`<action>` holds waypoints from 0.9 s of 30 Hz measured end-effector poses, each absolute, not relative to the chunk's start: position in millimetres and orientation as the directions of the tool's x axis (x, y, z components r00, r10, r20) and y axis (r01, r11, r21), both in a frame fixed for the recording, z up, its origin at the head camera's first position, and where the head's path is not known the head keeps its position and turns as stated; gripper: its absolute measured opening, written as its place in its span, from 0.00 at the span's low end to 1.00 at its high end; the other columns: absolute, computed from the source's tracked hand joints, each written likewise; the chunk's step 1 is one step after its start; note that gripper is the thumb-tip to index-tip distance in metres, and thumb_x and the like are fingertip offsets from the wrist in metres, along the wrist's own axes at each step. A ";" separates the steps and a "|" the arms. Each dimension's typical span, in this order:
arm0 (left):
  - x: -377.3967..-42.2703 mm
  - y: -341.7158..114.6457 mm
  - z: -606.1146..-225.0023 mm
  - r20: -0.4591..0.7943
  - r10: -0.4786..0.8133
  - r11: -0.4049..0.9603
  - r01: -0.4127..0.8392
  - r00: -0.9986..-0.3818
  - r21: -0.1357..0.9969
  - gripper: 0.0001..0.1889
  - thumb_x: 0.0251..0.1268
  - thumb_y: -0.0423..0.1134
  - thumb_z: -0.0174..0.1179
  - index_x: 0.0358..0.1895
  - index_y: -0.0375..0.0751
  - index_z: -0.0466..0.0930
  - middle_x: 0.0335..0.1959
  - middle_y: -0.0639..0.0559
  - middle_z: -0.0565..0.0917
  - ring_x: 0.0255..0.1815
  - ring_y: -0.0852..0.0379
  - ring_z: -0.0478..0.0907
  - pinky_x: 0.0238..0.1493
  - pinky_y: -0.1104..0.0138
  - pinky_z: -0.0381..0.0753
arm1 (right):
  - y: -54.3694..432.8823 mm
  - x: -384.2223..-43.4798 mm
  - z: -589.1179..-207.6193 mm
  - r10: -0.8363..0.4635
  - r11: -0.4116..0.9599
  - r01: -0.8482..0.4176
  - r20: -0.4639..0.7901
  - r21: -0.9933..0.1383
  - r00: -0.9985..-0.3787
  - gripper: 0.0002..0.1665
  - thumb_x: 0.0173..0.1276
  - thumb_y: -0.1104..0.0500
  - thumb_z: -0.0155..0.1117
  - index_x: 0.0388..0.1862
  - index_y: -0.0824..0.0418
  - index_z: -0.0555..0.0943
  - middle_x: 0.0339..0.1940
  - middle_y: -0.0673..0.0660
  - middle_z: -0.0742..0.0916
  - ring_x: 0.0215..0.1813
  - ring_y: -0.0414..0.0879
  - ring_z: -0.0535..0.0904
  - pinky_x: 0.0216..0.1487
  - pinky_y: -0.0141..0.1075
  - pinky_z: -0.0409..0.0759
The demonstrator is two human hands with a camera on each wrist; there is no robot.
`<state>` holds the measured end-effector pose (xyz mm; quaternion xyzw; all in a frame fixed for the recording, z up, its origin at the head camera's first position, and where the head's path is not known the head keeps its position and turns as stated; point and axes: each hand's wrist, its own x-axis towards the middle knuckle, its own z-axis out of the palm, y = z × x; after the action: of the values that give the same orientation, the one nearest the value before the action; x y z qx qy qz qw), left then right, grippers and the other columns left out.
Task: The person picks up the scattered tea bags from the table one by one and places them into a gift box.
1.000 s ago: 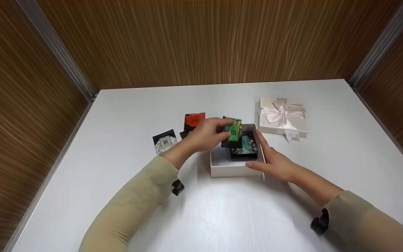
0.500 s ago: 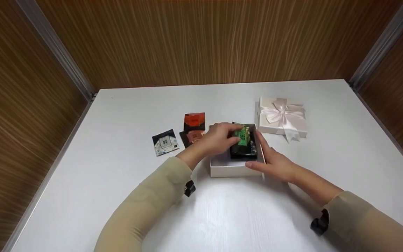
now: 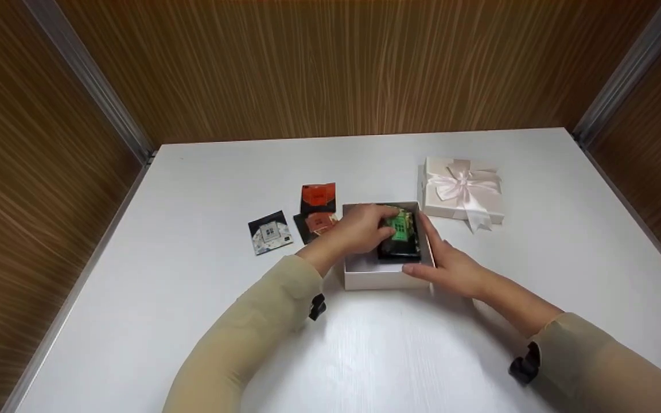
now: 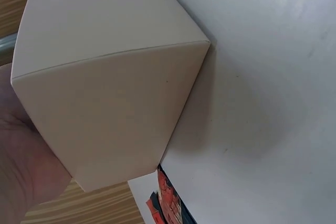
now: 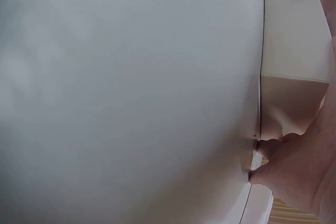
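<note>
Wood-grain panels (image 3: pixel 330 69) wall in a white worktop (image 3: pixel 107 287), where the left hand (image 3: pixel 360 230) arches into the open box (image 3: pixel 385 281), its grip pinching the green packet (image 3: pixel 401 232) inside, near the box's right wall. Thumb and fingers spread, the right hand (image 3: pixel 451 269) brackets the box's near right corner. Left of the box lie the red packet (image 3: pixel 318 196), the partly covered brown packet (image 3: pixel 319 221) and the white packet (image 3: pixel 270 232); beyond its far right corner sits the bow-topped lid (image 3: pixel 463 188).

Pale box (image 4: pixel 110 114) on white table (image 4: pixel 278 103); red packets (image 4: pixel 169 200) near corner.
</note>
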<state>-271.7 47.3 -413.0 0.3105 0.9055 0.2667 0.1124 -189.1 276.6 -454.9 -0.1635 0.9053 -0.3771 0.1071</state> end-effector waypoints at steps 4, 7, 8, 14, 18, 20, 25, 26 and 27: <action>-272.9 49.0 -414.7 -0.038 0.630 0.675 0.524 -0.775 0.520 0.24 0.80 0.41 0.63 0.74 0.42 0.78 0.69 0.46 0.82 0.68 0.54 0.78 0.73 0.63 0.72 | 276.5 -188.7 -454.8 -0.372 0.670 -0.216 -0.070 -0.710 -0.925 0.65 0.76 0.36 0.65 0.90 0.48 0.31 0.83 0.76 0.59 0.81 0.69 0.60 0.76 0.65 0.61; -273.1 49.4 -414.7 -0.044 0.634 0.681 0.530 -0.772 0.505 0.25 0.80 0.42 0.63 0.75 0.42 0.77 0.69 0.46 0.82 0.68 0.52 0.78 0.73 0.62 0.72 | 276.4 -188.9 -454.5 -0.371 0.673 -0.217 -0.069 -0.707 -0.926 0.65 0.76 0.36 0.65 0.90 0.48 0.31 0.83 0.76 0.59 0.81 0.69 0.60 0.77 0.65 0.61; -273.0 49.6 -414.6 -0.049 0.633 0.684 0.529 -0.772 0.502 0.25 0.80 0.42 0.63 0.75 0.42 0.77 0.69 0.46 0.82 0.68 0.52 0.78 0.73 0.62 0.72 | 276.3 -188.9 -454.5 -0.371 0.673 -0.217 -0.069 -0.707 -0.926 0.65 0.75 0.35 0.65 0.90 0.48 0.32 0.83 0.76 0.59 0.81 0.69 0.60 0.77 0.65 0.61; -273.3 51.1 -414.6 -0.068 0.626 0.701 0.523 -0.777 0.485 0.26 0.80 0.44 0.63 0.76 0.44 0.77 0.70 0.47 0.82 0.69 0.52 0.78 0.73 0.62 0.72 | 276.0 -189.2 -455.5 -0.368 0.674 -0.217 -0.067 -0.706 -0.927 0.65 0.75 0.36 0.66 0.90 0.48 0.32 0.83 0.76 0.59 0.81 0.69 0.60 0.77 0.65 0.61; -272.5 51.5 -414.1 -0.058 0.615 0.706 0.516 -0.787 0.485 0.25 0.79 0.43 0.64 0.75 0.46 0.77 0.69 0.48 0.82 0.69 0.52 0.78 0.73 0.63 0.72 | 275.8 -188.7 -455.2 -0.363 0.676 -0.211 -0.070 -0.706 -0.929 0.65 0.75 0.36 0.66 0.90 0.47 0.32 0.83 0.77 0.59 0.80 0.71 0.61 0.76 0.66 0.61; -271.3 51.1 -412.8 -0.050 0.606 0.708 0.510 -0.794 0.488 0.25 0.78 0.43 0.65 0.75 0.46 0.78 0.69 0.48 0.82 0.69 0.52 0.78 0.73 0.62 0.72 | 275.6 -188.5 -454.8 -0.360 0.678 -0.206 -0.075 -0.706 -0.930 0.65 0.75 0.35 0.66 0.90 0.46 0.32 0.83 0.78 0.59 0.80 0.71 0.61 0.76 0.67 0.61; -268.9 48.3 -408.7 -0.027 0.583 0.702 0.486 -0.812 0.521 0.24 0.78 0.44 0.65 0.74 0.50 0.79 0.67 0.50 0.84 0.66 0.51 0.80 0.71 0.58 0.74 | 275.3 -188.2 -453.8 -0.360 0.680 -0.196 -0.089 -0.706 -0.929 0.65 0.75 0.34 0.65 0.90 0.44 0.31 0.84 0.75 0.57 0.81 0.71 0.59 0.77 0.66 0.60; -268.5 47.3 -407.5 -0.022 0.578 0.698 0.480 -0.816 0.532 0.24 0.78 0.44 0.65 0.74 0.50 0.80 0.66 0.50 0.84 0.66 0.52 0.80 0.70 0.58 0.75 | 275.3 -188.1 -453.7 -0.360 0.681 -0.194 -0.092 -0.706 -0.929 0.65 0.75 0.34 0.65 0.90 0.44 0.30 0.84 0.75 0.57 0.81 0.70 0.59 0.77 0.66 0.60; -268.2 46.2 -406.1 -0.017 0.572 0.693 0.472 -0.820 0.545 0.24 0.78 0.44 0.65 0.74 0.51 0.80 0.66 0.51 0.85 0.65 0.52 0.80 0.69 0.57 0.75 | 275.4 -188.0 -453.6 -0.359 0.680 -0.192 -0.093 -0.707 -0.928 0.65 0.75 0.34 0.65 0.90 0.44 0.30 0.84 0.75 0.57 0.81 0.70 0.59 0.77 0.66 0.59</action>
<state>-268.2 46.2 -406.1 0.2852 0.9153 0.2687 0.0932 -188.0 275.4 -453.6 -0.1517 0.9096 -0.3698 0.1129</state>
